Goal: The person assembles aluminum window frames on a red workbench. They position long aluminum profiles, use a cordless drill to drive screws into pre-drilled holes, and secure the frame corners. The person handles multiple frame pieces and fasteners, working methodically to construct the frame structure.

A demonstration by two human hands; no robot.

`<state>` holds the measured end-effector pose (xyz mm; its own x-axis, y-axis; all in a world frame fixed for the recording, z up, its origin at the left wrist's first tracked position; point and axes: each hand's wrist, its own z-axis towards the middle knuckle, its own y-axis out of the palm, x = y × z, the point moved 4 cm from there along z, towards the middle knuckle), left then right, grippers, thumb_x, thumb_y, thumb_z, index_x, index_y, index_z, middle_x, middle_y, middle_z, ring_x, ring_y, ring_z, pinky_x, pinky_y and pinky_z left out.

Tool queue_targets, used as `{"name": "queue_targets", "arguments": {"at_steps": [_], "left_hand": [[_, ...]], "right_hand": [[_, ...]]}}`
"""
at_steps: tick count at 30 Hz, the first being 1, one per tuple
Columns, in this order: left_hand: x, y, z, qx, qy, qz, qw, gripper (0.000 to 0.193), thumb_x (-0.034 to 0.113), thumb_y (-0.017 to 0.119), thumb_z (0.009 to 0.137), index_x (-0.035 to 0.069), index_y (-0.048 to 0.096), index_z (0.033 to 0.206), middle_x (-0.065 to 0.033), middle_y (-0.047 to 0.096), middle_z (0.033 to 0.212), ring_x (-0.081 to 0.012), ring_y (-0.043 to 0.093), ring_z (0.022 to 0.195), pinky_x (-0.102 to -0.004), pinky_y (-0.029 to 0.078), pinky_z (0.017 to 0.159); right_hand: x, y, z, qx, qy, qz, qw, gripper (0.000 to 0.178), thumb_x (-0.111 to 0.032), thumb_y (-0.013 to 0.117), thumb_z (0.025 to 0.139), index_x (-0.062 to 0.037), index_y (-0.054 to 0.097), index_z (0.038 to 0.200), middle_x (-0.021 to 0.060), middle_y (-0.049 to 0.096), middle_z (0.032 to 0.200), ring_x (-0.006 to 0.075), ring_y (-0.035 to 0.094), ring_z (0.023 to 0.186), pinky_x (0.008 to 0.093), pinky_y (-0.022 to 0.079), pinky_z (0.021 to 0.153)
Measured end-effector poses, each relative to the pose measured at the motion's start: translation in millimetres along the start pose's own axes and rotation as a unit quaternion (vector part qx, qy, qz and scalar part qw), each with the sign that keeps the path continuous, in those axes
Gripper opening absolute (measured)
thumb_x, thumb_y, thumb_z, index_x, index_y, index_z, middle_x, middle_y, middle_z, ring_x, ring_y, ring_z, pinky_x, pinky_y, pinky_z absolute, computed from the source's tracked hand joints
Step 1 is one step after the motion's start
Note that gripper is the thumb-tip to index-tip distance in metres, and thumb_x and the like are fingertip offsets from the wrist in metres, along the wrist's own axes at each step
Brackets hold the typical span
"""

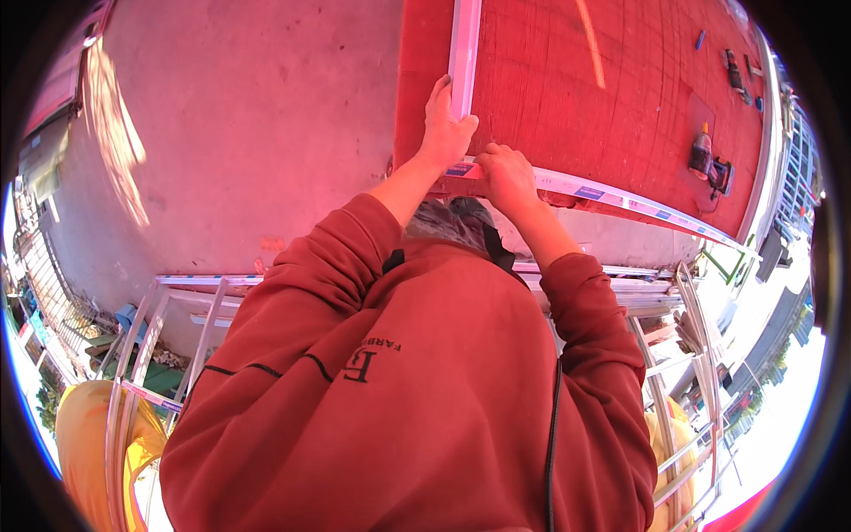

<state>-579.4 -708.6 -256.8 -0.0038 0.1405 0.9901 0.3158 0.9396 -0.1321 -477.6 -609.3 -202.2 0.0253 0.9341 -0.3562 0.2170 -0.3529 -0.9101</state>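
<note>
A pale straight profile bar (464, 53) runs away from me across a red worktable (550, 80). My left hand (446, 129) is closed round its near end, thumb on the right side and fingers on the left. A second long profile bar (612, 195), with blue and white markings, lies along the table's near edge and stretches off to the right. My right hand (510, 177) is closed at its left end, fingers curled over it, where the two bars meet in a corner. The fingertips of the right hand are partly hidden.
On the table's right side lie a cordless drill (701, 158), another dark power tool (736, 73) and a small blue item (700, 40). Metal frames (146, 355) stand at the lower left, with more frames (700, 328) at the lower right. Concrete floor (257, 133) spreads left of the table.
</note>
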Motion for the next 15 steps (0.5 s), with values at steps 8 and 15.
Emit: {"name": "queue_targets", "arguments": {"at_steps": [8, 15], "left_hand": [[-10.8, -2.2, 4.1, -0.023, -0.008, 0.028, 0.999, 0.062, 0.010, 0.063, 0.085, -0.001, 0.043, 0.143, -0.0204, 0.045, 0.146, -0.0311, 0.042, 0.138, -0.0397, 0.034, 0.113], [3.6, -73.5, -0.7, -0.071, -0.135, -0.086, 0.985, 0.055, 0.013, 0.057, 0.094, 0.002, 0.043, 0.146, -0.0190, 0.046, 0.147, -0.0257, 0.043, 0.138, -0.0375, 0.037, 0.112]], "right_hand": [[0.2, -0.3, -0.4, 0.026, 0.003, 0.007, 1.000, 0.013, -0.014, 0.069, 0.075, -0.0099, 0.072, 0.087, 0.0049, 0.062, 0.088, 0.0264, 0.060, 0.093, 0.0417, 0.045, 0.082], [-26.0, -16.6, -4.9, 0.059, 0.079, 0.057, 0.994, 0.048, -0.046, 0.079, 0.071, -0.0081, 0.070, 0.100, 0.0100, 0.066, 0.099, 0.0300, 0.060, 0.104, 0.0439, 0.040, 0.092]]}}
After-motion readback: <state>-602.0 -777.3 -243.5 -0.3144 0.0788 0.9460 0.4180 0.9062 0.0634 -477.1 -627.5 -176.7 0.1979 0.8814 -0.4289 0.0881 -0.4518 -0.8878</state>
